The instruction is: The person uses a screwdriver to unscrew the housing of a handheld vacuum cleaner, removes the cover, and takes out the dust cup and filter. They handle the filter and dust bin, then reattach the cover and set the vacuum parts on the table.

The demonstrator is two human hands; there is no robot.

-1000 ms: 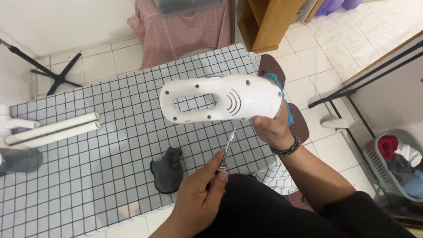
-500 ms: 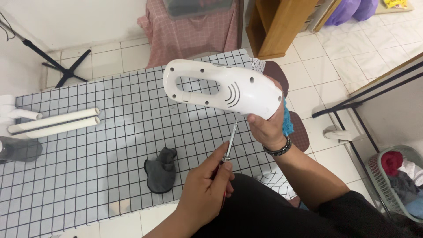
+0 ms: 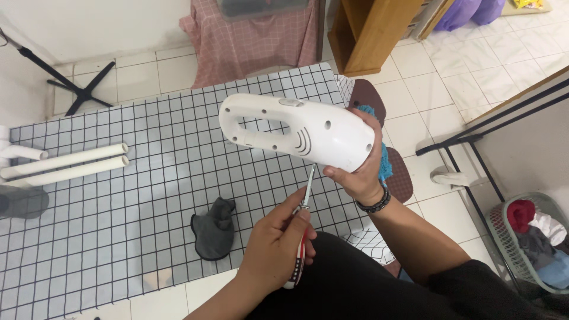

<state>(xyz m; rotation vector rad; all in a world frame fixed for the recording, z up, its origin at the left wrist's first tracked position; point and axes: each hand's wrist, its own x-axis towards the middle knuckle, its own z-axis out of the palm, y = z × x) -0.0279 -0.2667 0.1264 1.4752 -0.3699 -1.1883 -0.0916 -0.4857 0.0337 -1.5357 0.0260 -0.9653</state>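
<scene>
White floor tiles surround a low table (image 3: pixel 89 237) draped in a white cloth with a black grid. Nearest us, our left hand (image 3: pixel 275 243) is wrapped tight around a red-handled screwdriver (image 3: pixel 301 237), its thin metal shaft angled up to the underside of a handheld vacuum body (image 3: pixel 299 131). We hold that smooth white plastic shell, with its loop handle and curved vent slots, above the table's right edge, our right hand (image 3: pixel 355 169) clasped around its blunt end; a dark bead bracelet (image 3: pixel 374 203) circles that wrist. On the cloth near the front edge lies a crumpled grey rag (image 3: pixel 214 228). Farther left rest two white plastic tubes (image 3: pixel 65 165), side by side. Beyond the far edge stand a pink checked cover (image 3: pixel 255 35) and a wooden shelf (image 3: pixel 373 29).
</scene>
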